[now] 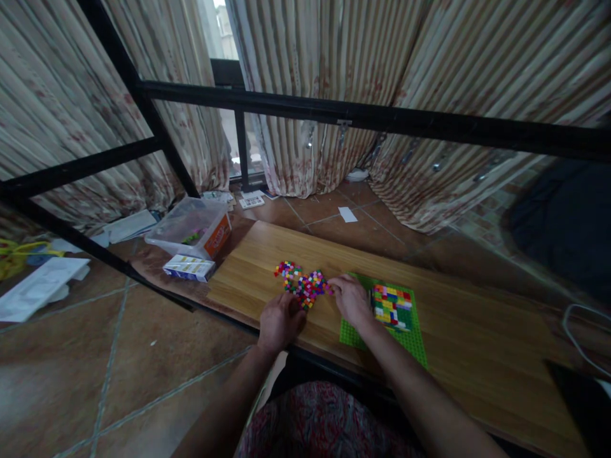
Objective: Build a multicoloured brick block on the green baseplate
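A loose pile of small multicoloured toy bricks [310, 286] lies on the wooden table. At the near left edge of the pile, my left hand [279, 323] has its fingers curled down; whatever lies between them is too small to make out. My right hand [352, 299] reaches in from the right, thumb and forefinger pinched on a small pinkish brick [330, 287] at the pile's edge. Under my right wrist spreads a green baseplate [416, 343]. On it sits a block of bricks [392, 306] in red, yellow, white, blue and green, partly covered by my right forearm.
The wooden tabletop [468, 343] runs off to the right. A clear plastic box [176, 219] and a small white-and-blue carton [189, 268] stand at its left end. A black metal frame [305, 105] crosses in front of striped curtains [324, 57].
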Demonstrator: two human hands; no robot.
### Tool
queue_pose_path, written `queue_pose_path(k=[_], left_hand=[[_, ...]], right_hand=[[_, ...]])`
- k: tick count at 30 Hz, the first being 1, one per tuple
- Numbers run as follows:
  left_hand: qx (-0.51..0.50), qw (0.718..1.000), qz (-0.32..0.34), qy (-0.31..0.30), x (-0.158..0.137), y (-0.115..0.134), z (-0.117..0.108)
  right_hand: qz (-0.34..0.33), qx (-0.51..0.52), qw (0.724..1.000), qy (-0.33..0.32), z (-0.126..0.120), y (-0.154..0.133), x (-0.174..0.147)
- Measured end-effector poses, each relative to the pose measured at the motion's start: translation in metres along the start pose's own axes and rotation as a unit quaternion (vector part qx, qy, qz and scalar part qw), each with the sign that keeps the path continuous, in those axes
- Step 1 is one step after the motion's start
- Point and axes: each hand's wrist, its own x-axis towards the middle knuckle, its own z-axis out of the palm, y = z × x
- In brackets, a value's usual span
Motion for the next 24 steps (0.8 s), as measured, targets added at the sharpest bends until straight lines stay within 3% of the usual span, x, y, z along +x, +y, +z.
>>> queue_pose_path(k=[6, 14, 20, 24], left_hand=[[0.042, 0.998, -0.048, 0.025, 0.007, 0.001, 0.007], [0.068, 0.996, -0.025, 0.06, 0.007, 0.0, 0.012], [0.088, 0.992, 0.005, 0.086, 0.007, -0.002, 0.014], [0.087, 0.991, 0.019, 0.1, 0.007, -0.002, 0.014]], right_hand=[[-0.004, 0.006, 1.0, -0.027, 0.009, 0.009, 0.006], [0.017, -0.011, 1.0, -0.014, 0.01, 0.0, 0.007], [0.025, 0.08, 0.996, 0.043, -0.031, -0.023, -0.016], [0.058, 0.106, 0.988, 0.091, -0.074, -0.007, -0.037]])
